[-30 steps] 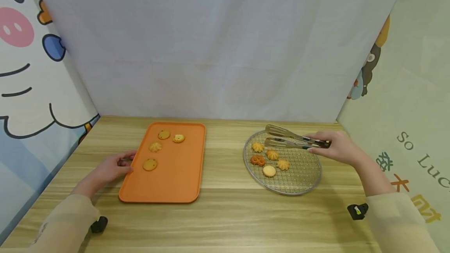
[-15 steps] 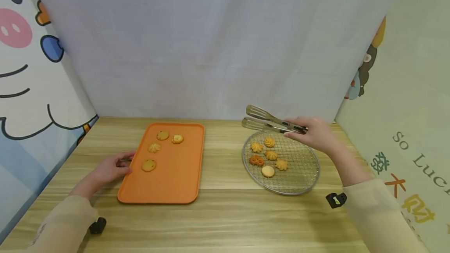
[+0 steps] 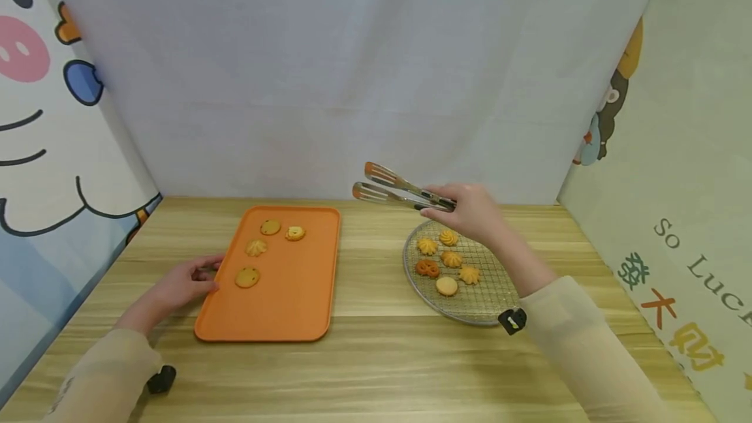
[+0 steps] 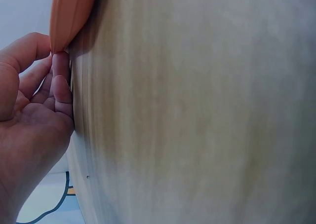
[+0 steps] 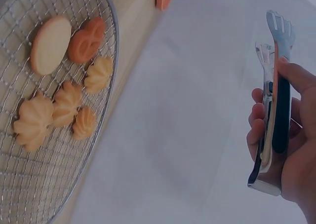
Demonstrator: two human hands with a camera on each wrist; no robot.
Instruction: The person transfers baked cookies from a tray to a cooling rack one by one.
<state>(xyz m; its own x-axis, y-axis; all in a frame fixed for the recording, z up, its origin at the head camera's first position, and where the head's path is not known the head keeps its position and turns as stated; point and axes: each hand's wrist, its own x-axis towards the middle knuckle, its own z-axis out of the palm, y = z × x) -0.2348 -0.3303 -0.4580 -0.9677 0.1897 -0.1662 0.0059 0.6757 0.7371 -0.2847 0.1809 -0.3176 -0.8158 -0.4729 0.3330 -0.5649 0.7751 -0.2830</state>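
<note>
My right hand (image 3: 449, 206) grips metal tongs (image 3: 384, 187) by the handle, in the air above the table between the round wire rack (image 3: 499, 296) and the orange tray (image 3: 294, 305). The tong blades point left, slightly apart, with nothing between them. Several cookies (image 3: 451, 258) lie on the rack, several more cookies (image 3: 247, 277) on the tray. My left hand (image 3: 202, 276) rests on the table, fingers touching the tray's left rim. The right wrist view shows the tongs (image 5: 274, 86) in my hand and the rack (image 5: 106, 17). In the left wrist view my fingers (image 4: 61, 81) lie against the tray edge (image 4: 66, 12).
The wooden table (image 3: 376, 364) is walled by a white curtain at the back and cartoon panels on both sides. The tray's right half is bare. Black wrist cameras sit at each sleeve (image 3: 513, 320).
My right hand has lifted the tongs off the rack and carried them left and up. A swirl cookie at the rack's back now shows. The left hand has not moved.
</note>
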